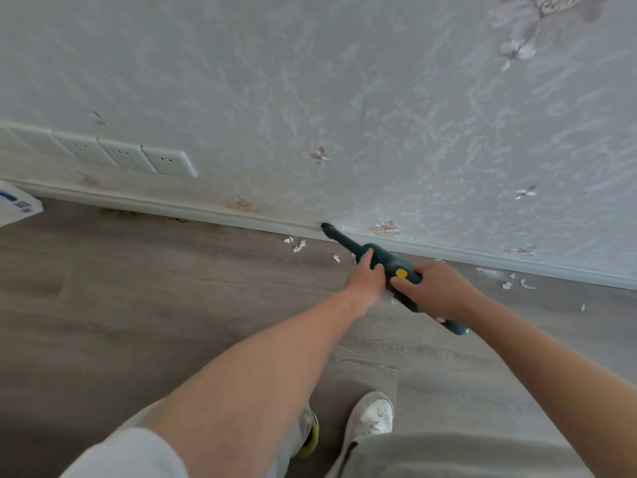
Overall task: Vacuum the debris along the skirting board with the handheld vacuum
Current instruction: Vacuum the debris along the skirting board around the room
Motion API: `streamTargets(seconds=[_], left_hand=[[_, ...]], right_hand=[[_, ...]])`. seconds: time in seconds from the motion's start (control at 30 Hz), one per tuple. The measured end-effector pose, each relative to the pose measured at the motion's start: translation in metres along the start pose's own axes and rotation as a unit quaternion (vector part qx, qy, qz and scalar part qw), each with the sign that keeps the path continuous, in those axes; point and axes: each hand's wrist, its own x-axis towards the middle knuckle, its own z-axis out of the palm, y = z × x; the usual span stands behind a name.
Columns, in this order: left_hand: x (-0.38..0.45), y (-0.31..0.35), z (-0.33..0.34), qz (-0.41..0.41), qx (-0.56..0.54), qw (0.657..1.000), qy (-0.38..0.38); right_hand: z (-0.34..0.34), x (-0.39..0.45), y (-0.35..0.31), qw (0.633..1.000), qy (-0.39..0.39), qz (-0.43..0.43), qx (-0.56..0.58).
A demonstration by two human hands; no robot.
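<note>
You've got both hands on the handheld vacuum (396, 267). Left hand (367, 281) wraps the front of the teal body, fingers curled over the top. Right hand (436, 289) grips the rear handle section, thumb lying just beside the yellow button (401, 272). The tail end of the vacuum sticks out near-right, past your right wrist.

The vacuum is tilted, nozzle far-left, tail near-right. The nozzle tip (326, 228) is at the top edge of the skirting board (206, 212), where it meets the wallpapered wall (310, 81). Looks like contact, can't tell for certain.

Debris: white paper scraps (299, 246) on the wood floor (138, 288), just left of the nozzle and close to the board. A second cluster of scraps (506, 282) lies to the right of your hands, also near the board. One stray bit farther right, a little off the wall.

Other items: a row of white wall sockets (138, 155) on the far left, above the board. A white box with blue print (17, 205) at the left edge on the floor. Your shoes (372, 415) are at the near edge.
</note>
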Motion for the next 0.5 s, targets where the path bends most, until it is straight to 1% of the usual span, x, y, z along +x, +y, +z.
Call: streamTargets(seconds=[0.07,0.13,0.27,0.37,0.43,0.5], left_hand=[[0.001,0.000,0.012,0.002,-0.007,1.000,-0.025],[-0.005,0.004,0.017,-0.009,-0.015,1.000,-0.021],[-0.020,0.002,0.012,-0.003,-0.039,0.996,0.083],[0.000,-0.023,0.003,-0.008,-0.048,0.984,0.174],[0.012,-0.034,0.000,-0.017,-0.054,0.979,0.193],[0.029,-0.039,0.009,-0.022,-0.066,0.982,0.175]], right_hand=[[-0.008,-0.014,0.006,1.000,0.005,0.006,-0.015],[-0.011,-0.023,0.013,1.000,0.003,-0.004,-0.024],[0.005,-0.010,0.014,0.998,-0.005,-0.057,-0.021],[0.030,0.014,0.011,0.994,-0.027,-0.102,-0.002],[0.043,0.026,0.013,0.993,-0.025,-0.110,0.018],[0.047,0.036,0.027,0.995,-0.011,-0.091,0.036]])
